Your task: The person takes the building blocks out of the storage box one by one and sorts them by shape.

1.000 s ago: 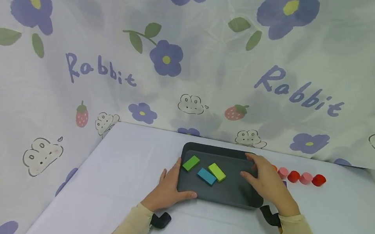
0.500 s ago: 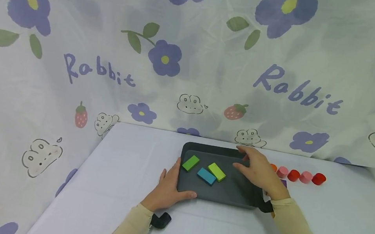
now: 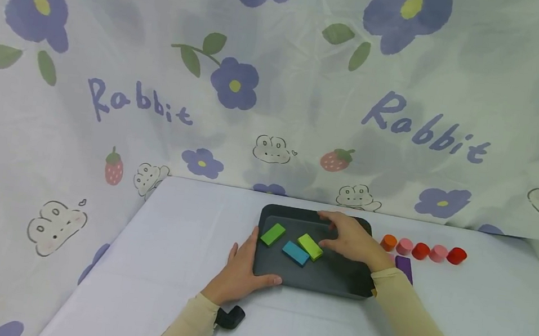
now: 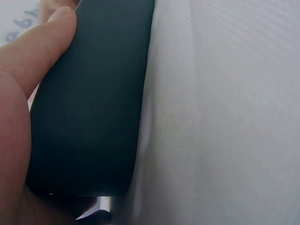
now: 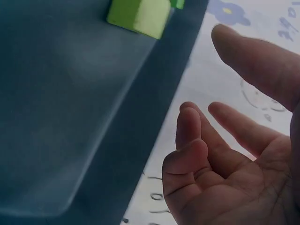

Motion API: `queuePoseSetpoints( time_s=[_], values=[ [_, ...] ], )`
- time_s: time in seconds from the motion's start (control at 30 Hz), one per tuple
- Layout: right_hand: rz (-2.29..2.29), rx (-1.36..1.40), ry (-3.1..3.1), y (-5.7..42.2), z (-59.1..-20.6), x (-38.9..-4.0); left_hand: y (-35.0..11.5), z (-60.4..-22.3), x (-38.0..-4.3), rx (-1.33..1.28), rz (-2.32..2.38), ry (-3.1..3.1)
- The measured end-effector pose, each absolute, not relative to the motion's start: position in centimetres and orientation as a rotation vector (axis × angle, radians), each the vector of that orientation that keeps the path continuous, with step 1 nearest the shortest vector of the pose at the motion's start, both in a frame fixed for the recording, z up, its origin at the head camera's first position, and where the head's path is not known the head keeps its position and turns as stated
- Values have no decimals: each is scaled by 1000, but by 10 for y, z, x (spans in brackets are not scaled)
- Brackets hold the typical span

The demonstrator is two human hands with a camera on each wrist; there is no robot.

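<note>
"on the table (image 3: 162,245) in the head view, what's there?"

"a dark tray (image 3: 323,280) with a green block (image 3: 273,235), a blue block (image 3: 295,254) and a yellow-green block (image 3: 309,246) inside. the left hand (image 3: 236,276) lays straight fingers along its left side; the right hand (image 3: 356,240) hovers over it."

"left wrist view?"

"the thumb lies against the tray's wall."

"right wrist view?"

"loosely bent fingers, released, apart from the yellow-green block."

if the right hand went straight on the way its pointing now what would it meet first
Probably the yellow-green block, just ahead of the right hand in the head view; the hand's height is unclear, so it might pass above.
</note>
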State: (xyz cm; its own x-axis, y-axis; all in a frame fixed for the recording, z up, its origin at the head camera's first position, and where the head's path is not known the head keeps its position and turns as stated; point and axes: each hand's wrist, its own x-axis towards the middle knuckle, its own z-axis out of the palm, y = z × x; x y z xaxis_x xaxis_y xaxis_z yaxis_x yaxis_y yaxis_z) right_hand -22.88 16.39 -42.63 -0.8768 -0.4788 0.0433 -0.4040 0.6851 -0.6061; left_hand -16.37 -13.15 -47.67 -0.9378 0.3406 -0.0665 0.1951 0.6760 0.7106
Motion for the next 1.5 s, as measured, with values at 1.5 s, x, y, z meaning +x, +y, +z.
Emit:
queuePoseSetpoints(
  time_s=[1.5],
  values=[
    [-787, -726, 2611, 142, -444, -236, -133, -475, -163, 446, 1112, 2696]
  ],
)
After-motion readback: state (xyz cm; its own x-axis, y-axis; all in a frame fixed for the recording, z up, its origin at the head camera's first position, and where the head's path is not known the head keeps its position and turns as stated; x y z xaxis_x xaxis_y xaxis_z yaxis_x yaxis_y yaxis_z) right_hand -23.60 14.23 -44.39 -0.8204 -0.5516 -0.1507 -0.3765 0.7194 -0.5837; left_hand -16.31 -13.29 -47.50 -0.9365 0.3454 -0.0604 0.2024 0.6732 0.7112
